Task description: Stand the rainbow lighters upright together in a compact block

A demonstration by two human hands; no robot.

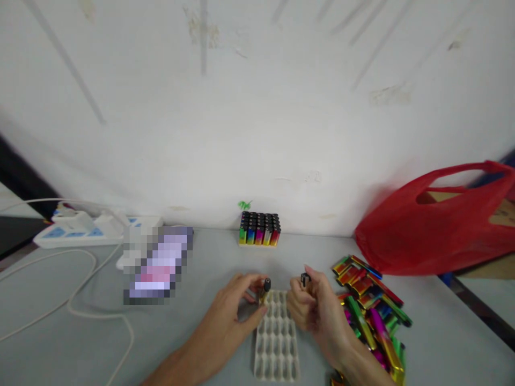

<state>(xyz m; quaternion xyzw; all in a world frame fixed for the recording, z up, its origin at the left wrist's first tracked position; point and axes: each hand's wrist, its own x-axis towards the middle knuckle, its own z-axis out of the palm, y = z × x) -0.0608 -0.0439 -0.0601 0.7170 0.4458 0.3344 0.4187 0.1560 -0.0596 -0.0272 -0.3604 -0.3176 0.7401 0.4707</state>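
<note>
A pale tray with rows of slots (277, 325) lies on the table between my hands. At its far left corner, my left hand (237, 305) closes thumb and fingers around an upright lighter (266, 286) with a black top. Whether that lighter's base sits in a slot cannot be seen. My right hand (317, 308) is curled beside the tray's far right side, gripping another lighter (305, 279); only its black and metal head shows above the fist. To the right, a loose pile of shiny multicoloured lighters (372, 316) lies partly behind my right forearm.
A filled block of upright lighters (259, 229) stands near the wall. A red plastic bag (418, 225) rests at the right. On the left are a power strip (96, 230), a blurred-out phone (161, 265) and white cables (100, 316) looping across the grey table.
</note>
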